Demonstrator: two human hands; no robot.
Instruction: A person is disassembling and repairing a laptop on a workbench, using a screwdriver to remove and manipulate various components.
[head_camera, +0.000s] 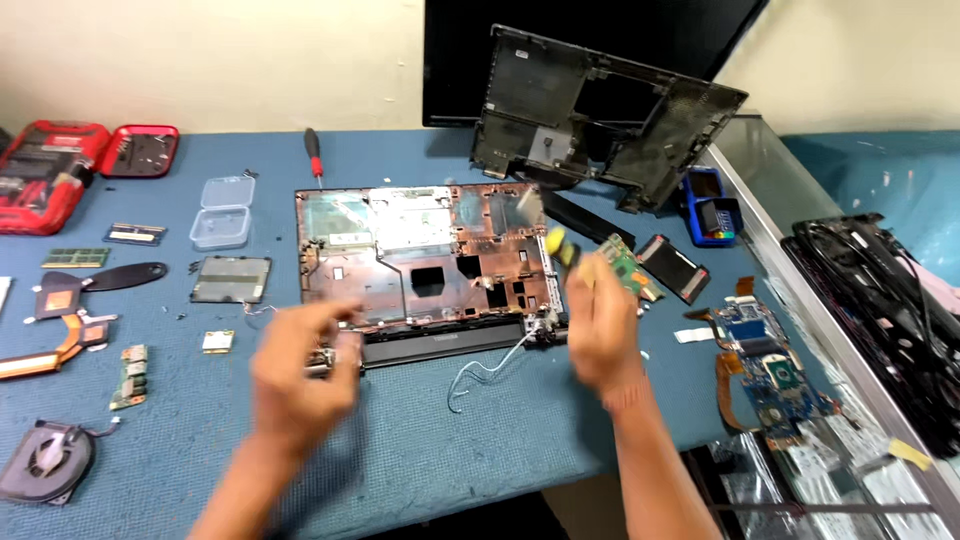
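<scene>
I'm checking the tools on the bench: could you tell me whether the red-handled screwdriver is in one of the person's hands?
No, the red-handled screwdriver lies on the blue table beyond the laptop chassis, away from both hands.

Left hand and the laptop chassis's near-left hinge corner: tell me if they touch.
Cannot tell. In the head view the left hand is motion-blurred over the hinge corner of the laptop chassis; its fingers overlap the metal hinge, but no plain contact or gap shows.

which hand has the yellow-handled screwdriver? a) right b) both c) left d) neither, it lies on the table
a: the right hand grips the yellow-handled screwdriver over the right hinge corner of the laptop base, while the left hand rests at the left hinge without a tool.
</scene>
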